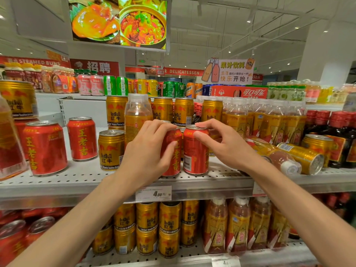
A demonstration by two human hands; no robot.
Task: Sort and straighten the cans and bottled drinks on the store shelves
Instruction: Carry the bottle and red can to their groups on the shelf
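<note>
At the front edge of the shelf (115,186), one red can (174,160) is gripped by the curled left hand (148,151) and its neighbour (195,151) is pinched at the rim by the right hand (221,144), presumably so both labels can be aligned.

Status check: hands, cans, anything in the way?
Left hand grips left red can. Right hand pinches right red can. Toppled gold can lies right.

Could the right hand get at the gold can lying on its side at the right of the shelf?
Probably yes. The tipped gold can lies at the shelf front just right of the right hand, nothing between them; but that hand first has to let go of the red can.
</note>
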